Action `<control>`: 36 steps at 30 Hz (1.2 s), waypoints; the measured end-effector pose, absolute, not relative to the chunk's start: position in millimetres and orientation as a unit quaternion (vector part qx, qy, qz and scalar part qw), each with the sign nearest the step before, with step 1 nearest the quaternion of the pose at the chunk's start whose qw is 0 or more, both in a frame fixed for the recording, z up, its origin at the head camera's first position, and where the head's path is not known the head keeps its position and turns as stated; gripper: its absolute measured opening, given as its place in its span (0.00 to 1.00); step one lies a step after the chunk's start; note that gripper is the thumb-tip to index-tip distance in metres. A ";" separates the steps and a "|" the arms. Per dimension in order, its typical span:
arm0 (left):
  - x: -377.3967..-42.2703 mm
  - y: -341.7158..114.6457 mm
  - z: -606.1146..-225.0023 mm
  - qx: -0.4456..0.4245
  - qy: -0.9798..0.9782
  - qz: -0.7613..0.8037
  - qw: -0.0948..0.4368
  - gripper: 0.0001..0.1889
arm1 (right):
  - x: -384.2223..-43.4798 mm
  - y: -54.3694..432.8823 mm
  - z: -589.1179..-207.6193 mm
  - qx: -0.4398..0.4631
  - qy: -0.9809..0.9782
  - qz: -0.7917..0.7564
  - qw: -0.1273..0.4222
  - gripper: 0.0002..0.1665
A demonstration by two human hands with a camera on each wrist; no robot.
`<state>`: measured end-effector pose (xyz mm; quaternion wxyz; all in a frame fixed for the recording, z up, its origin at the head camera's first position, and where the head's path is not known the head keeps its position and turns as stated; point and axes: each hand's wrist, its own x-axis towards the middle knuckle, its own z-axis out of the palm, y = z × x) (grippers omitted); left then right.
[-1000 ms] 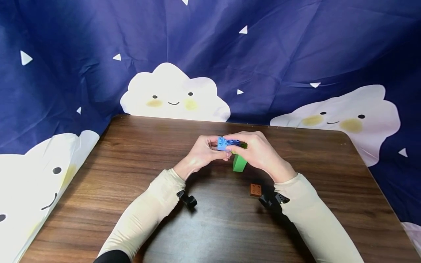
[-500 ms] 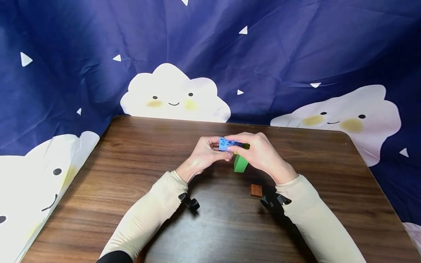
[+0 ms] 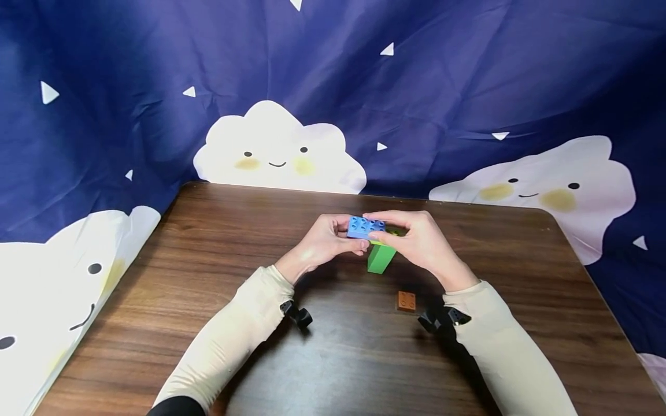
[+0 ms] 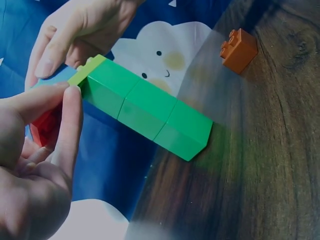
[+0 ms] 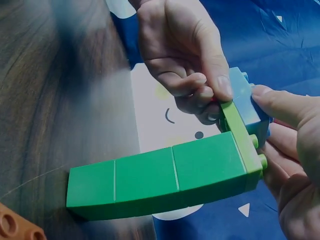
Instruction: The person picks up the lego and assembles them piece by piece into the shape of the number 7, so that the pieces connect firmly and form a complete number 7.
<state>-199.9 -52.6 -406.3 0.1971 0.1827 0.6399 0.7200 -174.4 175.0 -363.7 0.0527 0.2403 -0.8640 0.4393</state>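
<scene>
A column of green toy bricks (image 3: 381,260) stands on the table, topped by a lime-green plate (image 5: 240,136) that juts out to one side. On that plate sits a blue brick (image 3: 359,233), studs up. My left hand (image 3: 324,238) grips the jutting end of the plate from below, thumb and finger at its edge. A red brick (image 4: 46,126) shows behind those fingers, partly hidden. My right hand (image 3: 422,241) pinches the blue brick between thumb and fingers, covering part of its right end.
An orange brick (image 3: 406,300) lies on the brown wooden table (image 3: 333,346), nearer me than the column and left of my right wrist. A blue curtain with cloud faces (image 3: 281,153) hangs behind the table's far edge.
My right hand has shifted slightly right along the blue brick, so more of its studs show. The left hand keeps its hold, and the green column stays about where it was.
</scene>
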 end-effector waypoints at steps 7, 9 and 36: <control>-202.0 -57.9 -411.4 0.194 0.626 0.727 0.206 0.18 | -173.6 174.9 -368.2 0.232 -0.863 0.444 0.062 0.19; -201.8 -58.7 -412.4 0.197 0.620 0.731 0.206 0.17 | -173.6 173.8 -368.9 0.238 -0.865 0.437 0.067 0.19; -195.5 -58.5 -404.1 0.187 0.610 0.743 0.202 0.17 | -170.6 171.5 -370.1 0.243 -0.872 0.418 0.070 0.18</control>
